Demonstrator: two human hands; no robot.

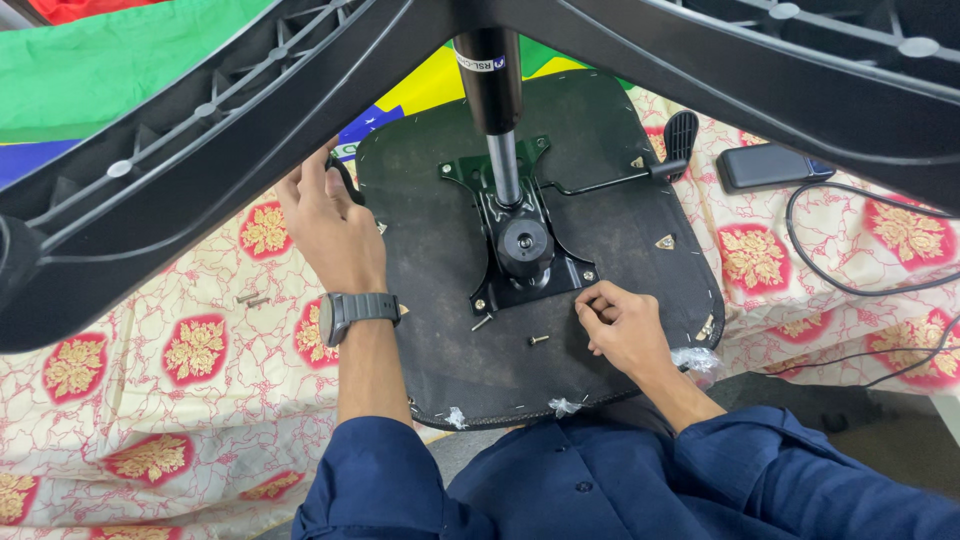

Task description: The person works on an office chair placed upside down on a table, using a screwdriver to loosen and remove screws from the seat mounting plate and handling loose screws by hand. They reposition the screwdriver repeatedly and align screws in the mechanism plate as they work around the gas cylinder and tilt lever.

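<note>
An upturned office chair seat [440, 220] lies with its dark underside up on a patterned cloth. A black metal mounting plate [520, 245] with a gas cylinder [495, 90] is fixed at its middle. My left hand [325, 225], with a grey watch on the wrist, grips the seat's left edge. My right hand [620, 320] rests on the seat beside the plate's right corner, fingers pinched together; what they hold is hidden. Two loose screws [538, 340] lie on the seat near the plate's front edge.
Black star-base legs [200, 150] of the chair cross close over the view. A lever with a black paddle [680, 135] sticks out at the right. A dark rectangular device [765, 165] and black cables [850, 290] lie on the cloth to the right. Two more screws [250, 297] lie at the left.
</note>
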